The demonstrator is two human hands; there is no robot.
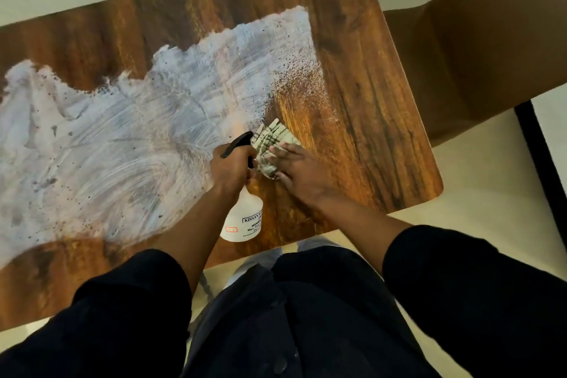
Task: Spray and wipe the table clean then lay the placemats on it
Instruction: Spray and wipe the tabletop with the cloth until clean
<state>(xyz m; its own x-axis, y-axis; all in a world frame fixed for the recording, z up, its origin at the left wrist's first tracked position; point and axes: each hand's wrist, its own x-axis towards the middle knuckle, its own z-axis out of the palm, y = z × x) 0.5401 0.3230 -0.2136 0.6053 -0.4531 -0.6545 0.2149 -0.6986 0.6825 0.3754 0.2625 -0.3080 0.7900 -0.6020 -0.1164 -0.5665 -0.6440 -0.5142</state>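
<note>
Wood-grain laminate covers the table, a dark brown top with rounded corners. A wide whitish smear spreads across its left and middle part, streaked by wiping strokes and speckled with dark spots along its right edge.

Left hand: fingers curled round the neck of the spray bottle, just under the black trigger head. The bottle is white, translucent, with a printed label, and it is tilted so that its nozzle points away from the person, toward the smear's right edge.

Right hand: fingers straight and spread, pressing flat on a folded cloth. The cloth is pale with dark stripes and lies on the table top just right of the bottle's nozzle, at the border between the smear and the bare wood.

Both forearms are bare below dark sleeves. A brown chair stands at the table's right end, on a pale floor.
</note>
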